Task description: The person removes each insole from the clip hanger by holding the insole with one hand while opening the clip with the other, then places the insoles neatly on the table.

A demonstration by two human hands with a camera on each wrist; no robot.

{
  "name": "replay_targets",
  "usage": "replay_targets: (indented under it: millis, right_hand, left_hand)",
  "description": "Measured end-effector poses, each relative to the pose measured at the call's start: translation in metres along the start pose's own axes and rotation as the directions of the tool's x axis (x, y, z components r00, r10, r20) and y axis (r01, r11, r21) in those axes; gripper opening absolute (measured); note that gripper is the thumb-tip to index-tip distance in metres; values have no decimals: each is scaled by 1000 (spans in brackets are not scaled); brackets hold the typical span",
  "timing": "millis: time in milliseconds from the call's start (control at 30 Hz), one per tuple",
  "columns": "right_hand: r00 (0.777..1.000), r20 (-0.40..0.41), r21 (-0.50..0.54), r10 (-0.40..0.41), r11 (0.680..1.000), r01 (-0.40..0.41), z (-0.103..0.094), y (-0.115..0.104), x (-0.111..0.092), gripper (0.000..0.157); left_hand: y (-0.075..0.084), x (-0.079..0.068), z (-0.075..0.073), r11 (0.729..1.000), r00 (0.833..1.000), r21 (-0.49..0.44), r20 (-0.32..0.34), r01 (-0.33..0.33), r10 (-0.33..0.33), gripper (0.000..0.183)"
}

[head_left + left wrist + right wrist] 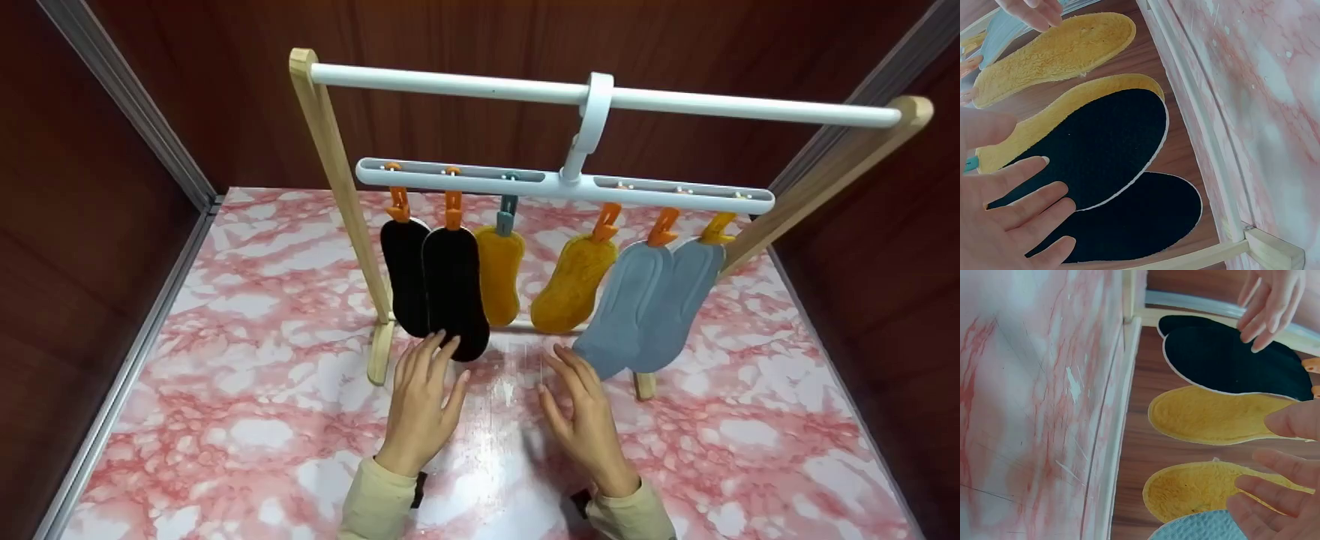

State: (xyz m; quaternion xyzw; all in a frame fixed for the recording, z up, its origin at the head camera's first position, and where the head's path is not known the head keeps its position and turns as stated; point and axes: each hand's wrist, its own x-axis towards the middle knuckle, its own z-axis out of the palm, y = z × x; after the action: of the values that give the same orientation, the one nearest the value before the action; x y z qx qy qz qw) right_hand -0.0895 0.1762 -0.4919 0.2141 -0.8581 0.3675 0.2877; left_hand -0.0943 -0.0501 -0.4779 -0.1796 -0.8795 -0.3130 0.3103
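Observation:
Shoe insoles hang by clips from a white hanger bar (480,178). On the left are two black insoles, the nearer black insole (454,292) overlapping the other. Two yellow insoles follow, one yellow insole (574,285) tilted at the middle. Two grey-blue insoles overlap on the right, the front grey-blue insole (626,300) lowest. My left hand (426,401) has its fingers spread, fingertips right at the lower end of the black insoles. My right hand (585,412), fingers extended and apart, is beside the lower tip of the front grey-blue insole. Neither hand holds anything.
A rack with a white top rail (465,84) and a wooden left post (337,172) carries the hanger by its hook (598,112). Orange, teal and yellow clips hold the insoles. Beneath lies a red-and-white marbled table (262,435). Dark wood panels (97,112) surround it.

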Motion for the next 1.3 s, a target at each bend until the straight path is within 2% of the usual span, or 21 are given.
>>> replay_targets:
  millis: [200, 400, 700, 1167, 1300]
  right_hand:
    - [1000, 0, 3, -6, 1000, 6, 1, 1, -1, 41]
    - [999, -21, -5, -35, 999, 35, 1, 0, -1, 39]
    - [999, -12, -5, -34, 999, 34, 1, 0, -1, 39]
    - [999, 2, -28, -44, 999, 44, 2, 1, -4, 38]
    - [999, 4, -27, -44, 999, 44, 2, 1, -5, 39]
  left_hand:
    - [-7, 1, -1, 1000, 999, -10, -43, 13, -14, 41]
    - [-13, 3, -5, 996, 995, -44, -63, 77, -79, 36]
    - [-25, 8, -6, 979, 972, -112, -148, 167, -183, 25]
    - [-43, 22, -5, 959, 936, -169, -234, 228, -264, 25]
    - [-46, 25, -4, 954, 931, -183, -238, 237, -277, 25]
